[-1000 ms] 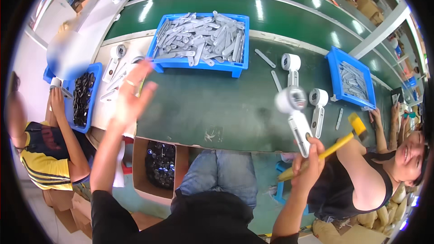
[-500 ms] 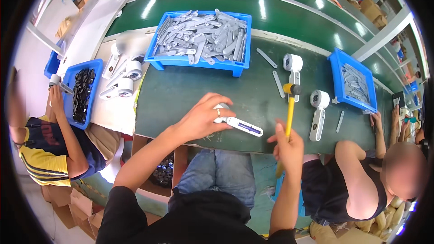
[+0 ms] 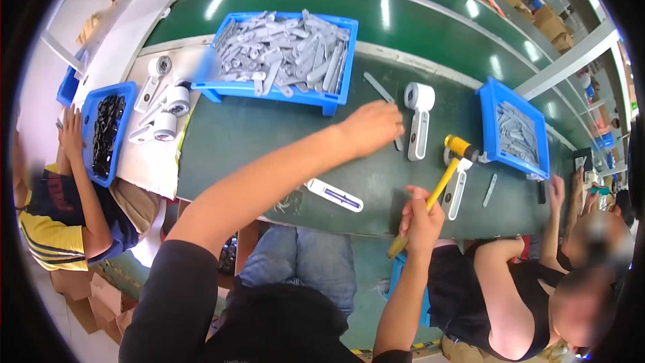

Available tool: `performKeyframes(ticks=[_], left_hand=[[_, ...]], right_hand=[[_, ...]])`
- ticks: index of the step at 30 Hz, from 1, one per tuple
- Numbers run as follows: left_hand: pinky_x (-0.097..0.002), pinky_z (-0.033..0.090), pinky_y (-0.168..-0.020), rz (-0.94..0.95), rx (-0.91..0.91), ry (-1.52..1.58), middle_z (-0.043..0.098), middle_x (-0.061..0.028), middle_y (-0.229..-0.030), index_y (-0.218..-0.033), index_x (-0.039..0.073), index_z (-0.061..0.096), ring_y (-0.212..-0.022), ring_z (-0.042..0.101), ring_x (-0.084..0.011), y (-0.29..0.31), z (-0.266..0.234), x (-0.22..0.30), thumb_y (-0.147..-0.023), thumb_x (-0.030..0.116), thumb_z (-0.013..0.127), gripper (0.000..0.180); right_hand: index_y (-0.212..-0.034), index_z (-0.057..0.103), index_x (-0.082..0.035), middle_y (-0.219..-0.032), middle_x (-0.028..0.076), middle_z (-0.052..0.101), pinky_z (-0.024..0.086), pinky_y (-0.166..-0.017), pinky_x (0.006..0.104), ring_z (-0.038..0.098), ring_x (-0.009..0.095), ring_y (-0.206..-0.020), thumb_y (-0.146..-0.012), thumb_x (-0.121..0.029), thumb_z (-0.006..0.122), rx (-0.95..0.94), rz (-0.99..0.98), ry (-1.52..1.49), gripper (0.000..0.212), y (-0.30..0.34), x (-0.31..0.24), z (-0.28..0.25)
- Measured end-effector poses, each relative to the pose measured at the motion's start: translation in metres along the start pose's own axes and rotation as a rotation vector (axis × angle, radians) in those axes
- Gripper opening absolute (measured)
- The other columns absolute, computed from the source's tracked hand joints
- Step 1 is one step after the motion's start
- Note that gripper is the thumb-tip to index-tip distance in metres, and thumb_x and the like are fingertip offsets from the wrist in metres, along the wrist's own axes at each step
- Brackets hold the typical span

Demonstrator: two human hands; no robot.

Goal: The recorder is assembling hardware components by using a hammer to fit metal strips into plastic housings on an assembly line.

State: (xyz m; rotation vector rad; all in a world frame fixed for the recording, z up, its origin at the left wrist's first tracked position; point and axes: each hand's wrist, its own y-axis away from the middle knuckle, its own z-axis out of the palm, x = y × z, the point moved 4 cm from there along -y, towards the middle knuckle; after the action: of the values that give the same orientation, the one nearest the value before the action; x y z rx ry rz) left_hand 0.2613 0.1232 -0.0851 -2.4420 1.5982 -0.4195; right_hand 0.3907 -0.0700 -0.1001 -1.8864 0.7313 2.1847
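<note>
My left hand (image 3: 373,128) reaches across the table, fingers curled down over the upper part of a flat grey plastic strip (image 3: 399,142). A second grey strip (image 3: 378,86) lies just beyond that hand. Under my left forearm lies a white handheld device (image 3: 336,195) with a long slot in its handle; its upper end is hidden by the arm. My right hand (image 3: 422,218) grips a yellow-handled mallet (image 3: 443,187), its yellow and black head raised. Behind the mallet head is a white round-headed device (image 3: 456,191), partly covered. Another such device (image 3: 418,121) lies beside my left hand.
A blue bin (image 3: 336,99) heaped with grey strips stands at the back. At the right is another blue bin (image 3: 489,128) of strips. More white devices (image 3: 164,124) and a blue tray (image 3: 127,121) of black parts lie left. Co-workers sit on both sides.
My left hand has let go of the slotted white device and moved right and away to the grey strip. The mallet in my right hand has tilted to the right; the view has shifted slightly.
</note>
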Motion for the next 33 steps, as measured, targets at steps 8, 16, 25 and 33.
performKeyframes(ticks=[8, 16, 25, 33], left_hand=[[-0.0415, 0.05, -0.094, -0.001, -0.078, 0.209, 0.068, -0.012, -0.092, -0.096, 0.007, 0.072, -0.095, 0.065, -0.0326, 0.01, -0.021, 0.002, -0.088, 0.013, 0.071, 0.01], [-0.045, 0.055, -0.082, -0.066, -0.07, 0.885, 0.068, -0.016, -0.098, -0.103, 0.002, 0.07, -0.096, 0.068, -0.0367, 0.068, -0.087, 0.07, -0.095, 0.014, 0.069, 0.014], [-0.0465, 0.044, -0.112, -0.349, 0.351, 0.221, 0.066, -0.0081, -0.128, -0.11, 0.009, 0.073, -0.135, 0.051, -0.0306, 0.183, -0.095, 0.046, -0.08, 0.029, 0.084, 0.038], [-0.0452, 0.048, -0.109, -0.36, 0.4, 0.448, 0.066, -0.0058, -0.134, -0.111, 0.01, 0.075, -0.135, 0.054, -0.0305, 0.196, -0.064, 0.04, -0.079, 0.021, 0.086, 0.035]], right_hand=[[-0.123, 0.068, 0.003, -0.074, 0.003, 0.061, 0.034, -0.035, 0.0231, 0.046, 0.006, -0.042, -0.107, -0.026, 0.061, -0.003, -0.041, 0.01, 0.033, -0.006, 0.003, -0.006], [-0.133, 0.061, 0.004, -0.092, 0.01, 0.071, 0.033, -0.039, 0.0207, 0.048, 0.005, -0.045, -0.104, -0.018, 0.067, -0.004, -0.139, 0.037, 0.037, 0.047, -0.016, 0.041], [-0.113, 0.07, 0.004, -0.07, 0.003, 0.062, 0.033, -0.039, 0.0208, 0.047, 0.005, -0.044, -0.102, -0.019, 0.07, 0.064, -0.064, 0.11, 0.025, 0.047, -0.018, 0.034], [-0.122, 0.069, 0.004, -0.079, 0.008, 0.069, 0.042, -0.043, 0.0228, 0.053, 0.008, -0.048, -0.101, -0.017, 0.071, -0.112, -0.014, 0.13, 0.03, 0.047, -0.006, 0.083]])
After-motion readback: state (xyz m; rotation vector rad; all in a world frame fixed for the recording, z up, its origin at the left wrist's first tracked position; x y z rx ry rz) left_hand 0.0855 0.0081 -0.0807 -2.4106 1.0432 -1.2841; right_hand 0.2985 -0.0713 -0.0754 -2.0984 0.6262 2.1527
